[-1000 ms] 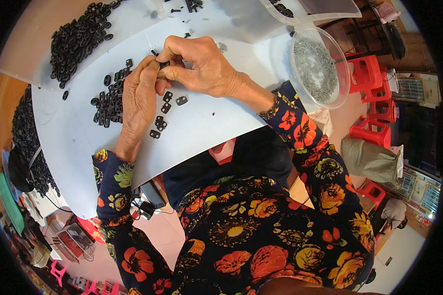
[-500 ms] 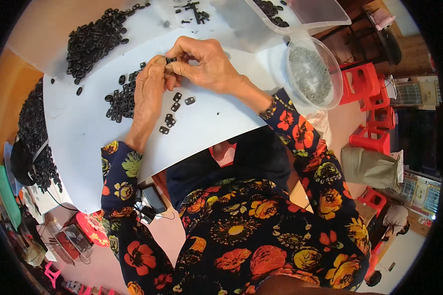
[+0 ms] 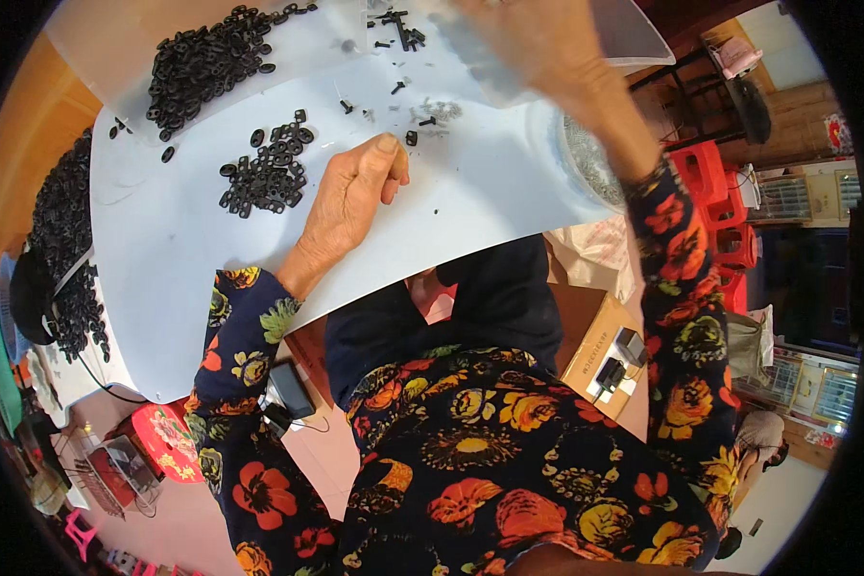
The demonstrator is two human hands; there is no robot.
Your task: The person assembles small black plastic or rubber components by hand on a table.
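Observation:
My left hand (image 3: 355, 197) rests on the white table (image 3: 451, 197) with its fingers curled closed; what they hold, if anything, is hidden. Close to its fingertips lies a small black plastic piece (image 3: 411, 137), and left of it a loose pile of black two-holed pieces (image 3: 264, 178) is spread. My right hand (image 3: 538, 43) is raised at the far right, over the edge of the clear plastic bin (image 3: 634, 24). Motion smears its fingers, so I cannot make out whether it holds anything. Small black screws (image 3: 428, 121) lie scattered between the hands.
A large heap of black oval pieces (image 3: 206, 62) sits in a clear tray at the back left. Beneath my right forearm is a round tub of small metal parts (image 3: 586, 158). More black parts (image 3: 62, 230) pile up at the left. Red stools (image 3: 701, 182) stand at right.
My hands have separated: the right swung away to the far right, while the left moved slightly right and curled closed. The small row of black pieces near my hands is no longer visible.

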